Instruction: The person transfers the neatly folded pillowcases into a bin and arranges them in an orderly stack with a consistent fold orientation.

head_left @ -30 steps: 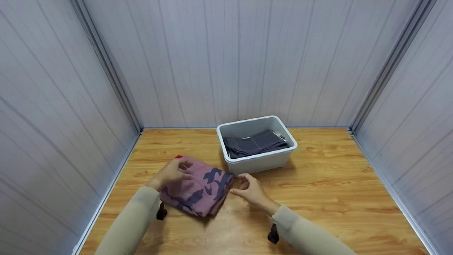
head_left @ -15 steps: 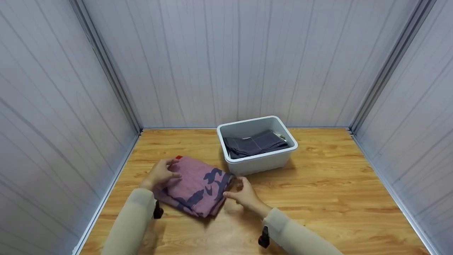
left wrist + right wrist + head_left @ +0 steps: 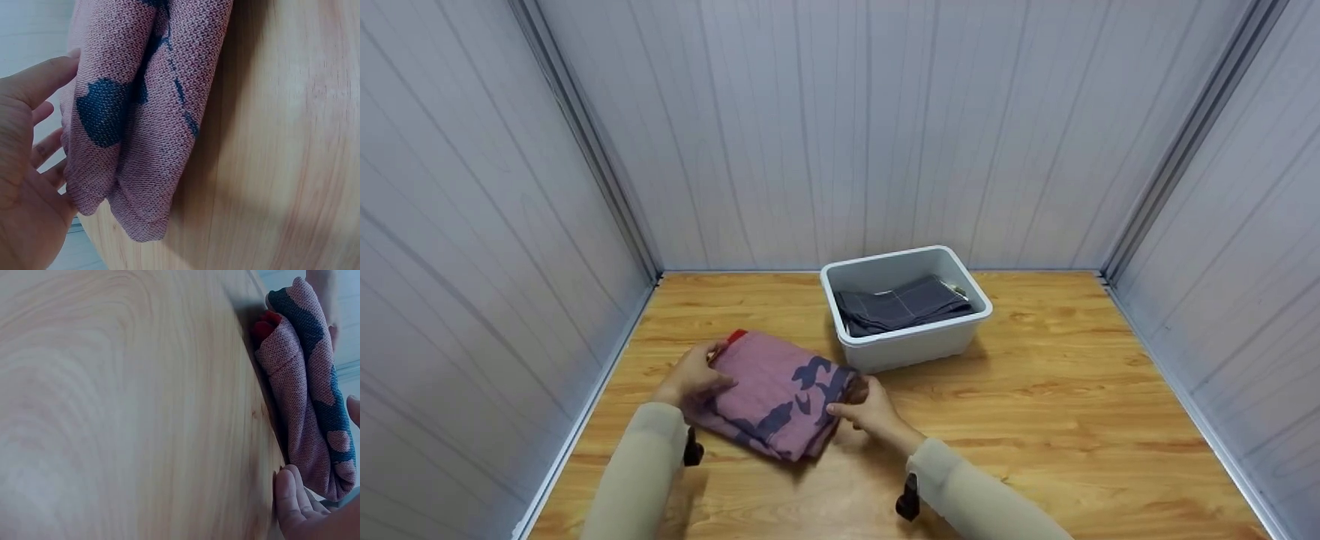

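**Both Hands at the Folded Pink Cloth, Bin Behind**

From my remote station I logged the following. The folded pink cloth (image 3: 780, 394), knitted and marked with dark blue patches, lay flat on the wooden table (image 3: 1035, 405), left of centre and just in front of the grey plastic bin (image 3: 906, 341). A red edge showed at its far left corner.

Left hand (image 3: 694, 375): it rested against the left side of the cloth. In the left wrist view the palm faced the fold, the fingers (image 3: 42, 149) were only slightly bent and spread, and the thumb lay along the upper layer. The fingers touched the cloth edge; I could not confirm that they were closed round it.

Right hand (image 3: 864, 409): it sat at the right end of the cloth, close to the near left corner of the bin. In the head view the fingers were curled toward the cloth edge with the thumb at the top layer. The right wrist view showed fingertips (image 3: 289, 495) on the table right beside the folded end. I could not tell whether any layer was actually pinched.

The bin stood upright toward the back of the table and held a folded dark grey garment (image 3: 900, 307) lying below its rim. Pale panelled walls (image 3: 840, 127) enclosed the table on three sides. Both forearms wore light beige sleeves (image 3: 637, 472).
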### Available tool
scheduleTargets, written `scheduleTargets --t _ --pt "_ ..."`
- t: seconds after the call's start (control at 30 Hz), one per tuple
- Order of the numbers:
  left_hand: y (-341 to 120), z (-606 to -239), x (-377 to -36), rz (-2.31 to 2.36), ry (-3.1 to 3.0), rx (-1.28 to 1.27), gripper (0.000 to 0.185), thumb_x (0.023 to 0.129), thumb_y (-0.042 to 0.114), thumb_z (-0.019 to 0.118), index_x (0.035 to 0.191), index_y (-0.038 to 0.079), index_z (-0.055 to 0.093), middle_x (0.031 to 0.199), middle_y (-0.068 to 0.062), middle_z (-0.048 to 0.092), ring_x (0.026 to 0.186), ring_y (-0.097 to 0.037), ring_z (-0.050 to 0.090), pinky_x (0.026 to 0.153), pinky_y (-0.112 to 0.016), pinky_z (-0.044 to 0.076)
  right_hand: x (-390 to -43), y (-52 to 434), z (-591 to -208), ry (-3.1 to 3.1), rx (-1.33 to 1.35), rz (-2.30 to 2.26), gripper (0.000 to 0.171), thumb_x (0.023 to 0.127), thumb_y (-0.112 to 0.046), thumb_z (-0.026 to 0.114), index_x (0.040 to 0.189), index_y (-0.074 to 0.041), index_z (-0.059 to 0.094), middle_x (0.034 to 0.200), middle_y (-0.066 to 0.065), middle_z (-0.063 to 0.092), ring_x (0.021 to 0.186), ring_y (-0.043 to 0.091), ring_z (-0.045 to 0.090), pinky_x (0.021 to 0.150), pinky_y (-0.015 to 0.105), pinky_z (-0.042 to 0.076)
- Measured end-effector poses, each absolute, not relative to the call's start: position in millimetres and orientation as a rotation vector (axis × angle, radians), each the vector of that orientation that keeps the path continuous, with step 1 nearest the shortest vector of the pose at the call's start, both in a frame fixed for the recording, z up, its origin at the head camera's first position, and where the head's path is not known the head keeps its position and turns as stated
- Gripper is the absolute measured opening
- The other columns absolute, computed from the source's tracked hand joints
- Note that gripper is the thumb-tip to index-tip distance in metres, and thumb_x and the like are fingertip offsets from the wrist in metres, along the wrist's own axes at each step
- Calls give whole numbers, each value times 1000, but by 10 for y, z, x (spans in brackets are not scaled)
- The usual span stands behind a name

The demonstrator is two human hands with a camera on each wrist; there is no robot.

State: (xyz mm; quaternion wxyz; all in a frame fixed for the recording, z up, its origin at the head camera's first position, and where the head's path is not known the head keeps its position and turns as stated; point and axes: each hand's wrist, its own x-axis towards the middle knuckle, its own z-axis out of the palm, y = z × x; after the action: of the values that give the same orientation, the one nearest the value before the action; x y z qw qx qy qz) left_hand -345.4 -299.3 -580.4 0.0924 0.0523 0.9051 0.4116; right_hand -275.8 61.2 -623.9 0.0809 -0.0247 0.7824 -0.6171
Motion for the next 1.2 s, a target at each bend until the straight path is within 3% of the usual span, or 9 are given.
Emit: scheduleTargets --t 0.27,0.53,0.87,0.93,1.03,1.13,1.2 --pt "-2986 -5859 -3503 1261 2655 176 98 84 10 90 163 -7 37 163 -35 45 150 -52 46 125 -63 38 -2779 540 -6233 2217 -34 -1881 74 86 -9 89 141 14 45 122 28 66 92 22 65 74 42 65" --pt "-2917 -5760 -3440 1211 2643 85 97 87 14 89 164 -7 34 163 -35 45 150 -49 47 127 -63 36 -2844 506 -6231 2094 13 -1933 67 87 -8 89 138 12 49 118 22 69 81 19 66 65 34 62" --pt "-2908 -5775 -3414 1172 2654 31 89 88 16 86 158 -13 39 156 -37 52 143 -48 53 123 -64 41 -2861 488 -6227 2077 -9 -1922 73 85 -7 89 146 7 51 127 22 69 87 20 67 65 33 59" --pt "-2905 -5784 -3406 1197 2636 16 87 88 15 85 158 -12 41 154 -35 54 141 -46 54 122 -63 43 -2845 465 -6223 2120 -53 -1943 78 84 -5 89 149 6 49 133 25 68 97 24 68 73 36 60" --pt "-2904 -5787 -3399 1210 2632 18 86 87 14 85 157 -12 42 152 -34 55 139 -45 56 120 -63 45 -2817 416 -6203 2193 -131 -1986 81 82 -3 88 150 8 46 141 28 64 119 33 66 97 46 60" --pt "-2907 -5791 -3401 1187 2657 34 89 86 16 87 157 -13 42 152 -34 56 140 -45 56 121 -62 44 -2798 368 -6183 2194 -197 -2036 78 83 0 87 148 9 44 145 30 60 134 39 60 119 51 49" --pt "-2910 -5792 -3402 1172 2667 39 91 86 18 88 157 -13 41 154 -34 55 141 -46 55 122 -61 43 -2787 343 -6180 2187 -221 -2055 77 83 2 86 147 8 43 146 30 60 134 40 60 119 53 48"
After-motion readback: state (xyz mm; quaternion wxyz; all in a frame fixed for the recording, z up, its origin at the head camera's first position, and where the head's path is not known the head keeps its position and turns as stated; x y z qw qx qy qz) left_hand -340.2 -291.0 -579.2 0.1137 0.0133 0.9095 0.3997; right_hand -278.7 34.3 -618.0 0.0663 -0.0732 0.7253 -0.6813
